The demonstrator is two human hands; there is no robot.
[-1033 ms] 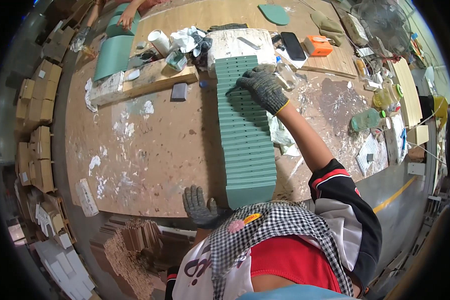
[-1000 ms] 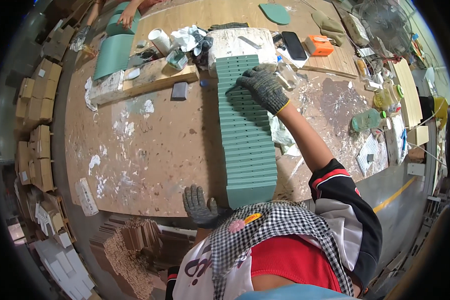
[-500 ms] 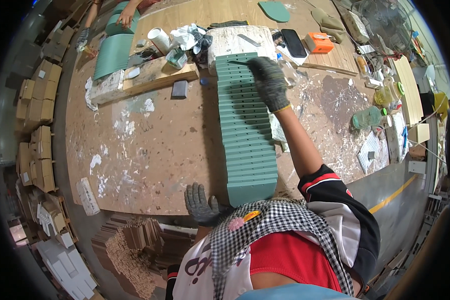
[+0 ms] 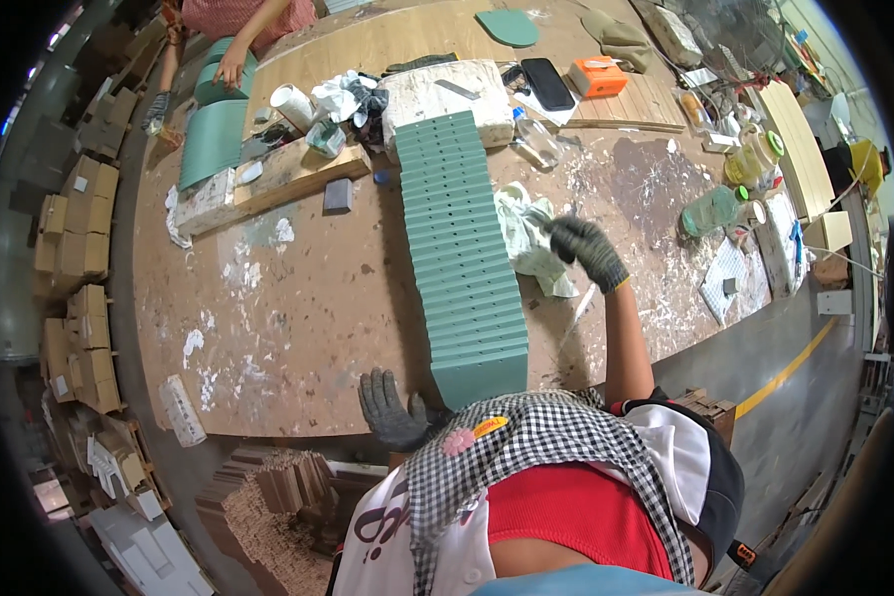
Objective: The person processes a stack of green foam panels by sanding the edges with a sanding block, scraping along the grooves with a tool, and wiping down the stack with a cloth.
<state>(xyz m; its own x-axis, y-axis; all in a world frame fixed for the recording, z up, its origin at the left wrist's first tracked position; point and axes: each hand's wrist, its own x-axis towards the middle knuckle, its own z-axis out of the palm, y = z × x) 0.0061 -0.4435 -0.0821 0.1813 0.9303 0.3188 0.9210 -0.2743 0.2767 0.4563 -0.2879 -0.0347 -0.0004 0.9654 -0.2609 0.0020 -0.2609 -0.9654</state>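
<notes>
A: Which hand lies nearer the white rag?

B: The right hand (image 4: 591, 254), in a dark knit glove. It's at the right side of the crumpled white rag (image 4: 522, 234), its fingers bent inward rather than spread.

A: Is it gripping the rag?

B: I can't tell. The fingertips are small and dark against the cloth, so neither their contact with it nor anything pinched between them can be made out.

A: And the left hand?

B: The left hand (image 4: 394, 409), gloved too, is wide open: fingers apart, thumb held out to the side. It's by the near edge of the worktable (image 4: 298, 348), left of the near end of the row. Whether the palm presses on anything is unclear.

A: Which row?

B: The overlapping green panels (image 4: 464, 248), dotted with small holes. They run from just in front of the checked apron (image 4: 526, 427) up the middle of the table to a paint-spattered block (image 4: 407, 107). The rag lies along their right side.

A: Anyone else at the table?

B: Yes, at the far left: a co-worker's bare hand (image 4: 231, 66) is at some curved green pieces (image 4: 219, 92).
</notes>
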